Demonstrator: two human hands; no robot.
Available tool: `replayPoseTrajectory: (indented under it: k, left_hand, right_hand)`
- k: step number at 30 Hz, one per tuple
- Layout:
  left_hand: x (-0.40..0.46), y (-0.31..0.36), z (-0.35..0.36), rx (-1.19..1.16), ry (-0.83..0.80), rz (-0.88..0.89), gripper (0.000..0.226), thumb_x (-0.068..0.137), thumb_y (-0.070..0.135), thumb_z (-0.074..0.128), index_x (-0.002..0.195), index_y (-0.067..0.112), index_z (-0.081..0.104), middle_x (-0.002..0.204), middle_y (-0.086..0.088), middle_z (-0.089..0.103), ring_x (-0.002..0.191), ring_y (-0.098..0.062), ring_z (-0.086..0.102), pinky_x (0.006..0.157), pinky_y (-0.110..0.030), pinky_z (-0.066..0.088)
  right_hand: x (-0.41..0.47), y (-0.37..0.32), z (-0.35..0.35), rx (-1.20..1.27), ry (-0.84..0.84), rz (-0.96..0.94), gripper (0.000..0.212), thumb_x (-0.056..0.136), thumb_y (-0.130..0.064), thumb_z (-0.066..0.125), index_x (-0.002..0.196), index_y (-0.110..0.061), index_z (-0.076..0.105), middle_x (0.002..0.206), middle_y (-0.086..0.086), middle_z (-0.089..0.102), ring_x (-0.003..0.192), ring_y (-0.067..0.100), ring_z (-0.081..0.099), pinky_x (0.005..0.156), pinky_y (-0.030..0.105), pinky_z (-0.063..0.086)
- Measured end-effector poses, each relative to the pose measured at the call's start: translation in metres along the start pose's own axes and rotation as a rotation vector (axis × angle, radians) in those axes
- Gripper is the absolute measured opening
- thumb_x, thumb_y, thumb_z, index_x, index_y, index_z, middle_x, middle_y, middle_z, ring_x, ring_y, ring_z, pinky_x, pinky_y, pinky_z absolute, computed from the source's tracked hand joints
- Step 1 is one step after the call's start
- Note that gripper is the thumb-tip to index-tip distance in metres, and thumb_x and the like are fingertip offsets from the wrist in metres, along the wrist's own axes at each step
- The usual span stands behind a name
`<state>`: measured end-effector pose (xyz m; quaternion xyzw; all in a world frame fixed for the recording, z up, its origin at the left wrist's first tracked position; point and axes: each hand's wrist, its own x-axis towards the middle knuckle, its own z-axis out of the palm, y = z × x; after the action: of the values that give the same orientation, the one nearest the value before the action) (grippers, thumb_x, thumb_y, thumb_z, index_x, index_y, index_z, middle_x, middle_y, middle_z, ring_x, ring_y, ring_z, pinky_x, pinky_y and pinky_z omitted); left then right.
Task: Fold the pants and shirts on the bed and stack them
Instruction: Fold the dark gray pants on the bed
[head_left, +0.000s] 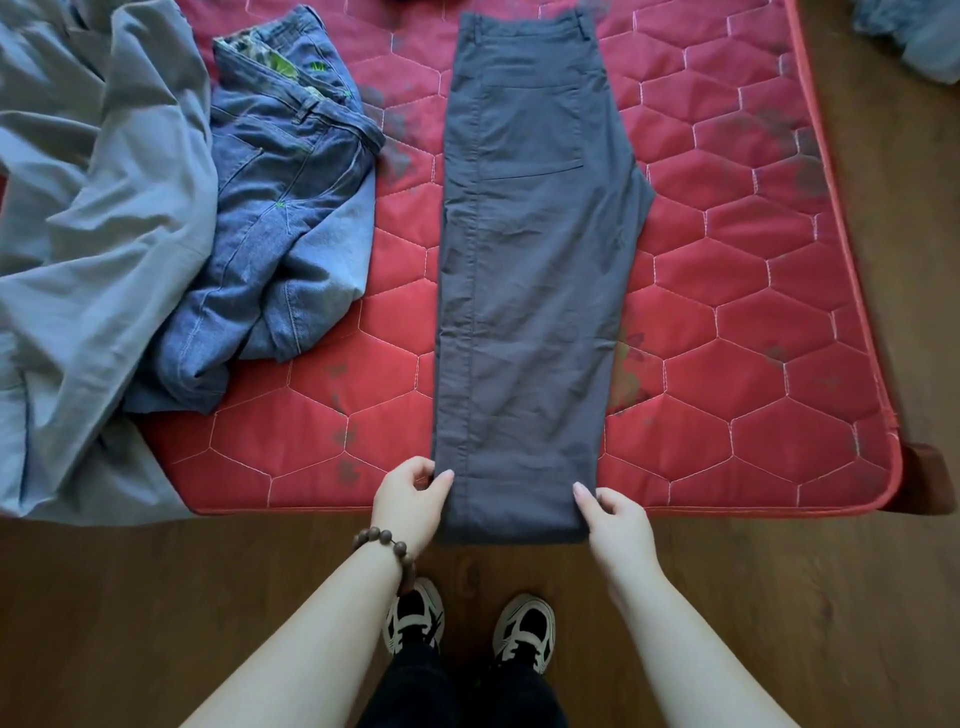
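Dark grey pants lie folded lengthwise, leg on leg, down the middle of the red quilted mattress, waistband at the far end and hems hanging over the near edge. My left hand pinches the left side of the leg hems. My right hand pinches the right side of the same hems. Crumpled blue jeans lie to the left of the pants. A light grey garment is heaped at the far left, draping over the bed's edge.
The mattress ends at a red piped edge on the near side and the right, with wooden floor beyond. My feet in black-and-white shoes stand at the near edge. A pale blue bundle sits at the top right corner.
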<state>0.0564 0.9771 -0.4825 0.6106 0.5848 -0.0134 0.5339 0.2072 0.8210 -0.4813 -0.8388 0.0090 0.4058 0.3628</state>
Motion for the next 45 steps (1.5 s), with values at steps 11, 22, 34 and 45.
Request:
replayPoseTrajectory:
  k: [11, 22, 34, 45]
  left_hand:
    - [0.076, 0.058, -0.015, -0.314, -0.047, -0.03, 0.015, 0.089, 0.015, 0.065, 0.102, 0.021, 0.065, 0.105, -0.007, 0.069, 0.101, -0.023, 0.066, 0.095, -0.043, 0.052]
    - [0.177, 0.151, -0.019, -0.283, -0.062, 0.104, 0.02, 0.088, 0.019, 0.066, 0.106, 0.01, 0.068, 0.102, -0.006, 0.072, 0.098, -0.025, 0.068, 0.095, -0.048, 0.051]
    - [0.293, 0.236, -0.02, -0.257, 0.155, 0.179, 0.007, 0.086, 0.022, 0.069, 0.093, 0.02, 0.07, 0.094, 0.001, 0.073, 0.093, -0.019, 0.068, 0.094, -0.044, 0.052]
    - [0.364, 0.288, -0.042, -0.398, 0.167, 0.107, 0.003, 0.088, 0.014, 0.067, 0.085, 0.013, 0.066, 0.102, -0.021, 0.069, 0.087, -0.025, 0.061, 0.092, -0.055, 0.05]
  right_hand:
    - [0.058, -0.055, -0.006, -0.016, 0.138, -0.026, 0.025, 0.086, -0.031, 0.07, 0.106, -0.016, 0.066, 0.104, -0.001, 0.066, 0.096, 0.021, 0.061, 0.088, 0.039, 0.05]
    - [0.164, -0.178, -0.024, 0.563, -0.02, 0.035, 0.006, 0.095, -0.015, 0.058, 0.099, -0.012, 0.063, 0.096, 0.004, 0.07, 0.085, 0.019, 0.065, 0.083, 0.038, 0.055]
    - [0.3, -0.282, -0.049, 0.456, 0.03, 0.018, 0.024, 0.081, -0.015, 0.076, 0.09, 0.007, 0.069, 0.081, 0.013, 0.067, 0.076, 0.023, 0.06, 0.075, 0.038, 0.051]
    - [0.343, -0.326, -0.061, 0.369, 0.244, 0.022, 0.022, 0.084, -0.02, 0.074, 0.069, -0.012, 0.059, 0.074, 0.009, 0.063, 0.062, 0.02, 0.059, 0.062, 0.034, 0.053]
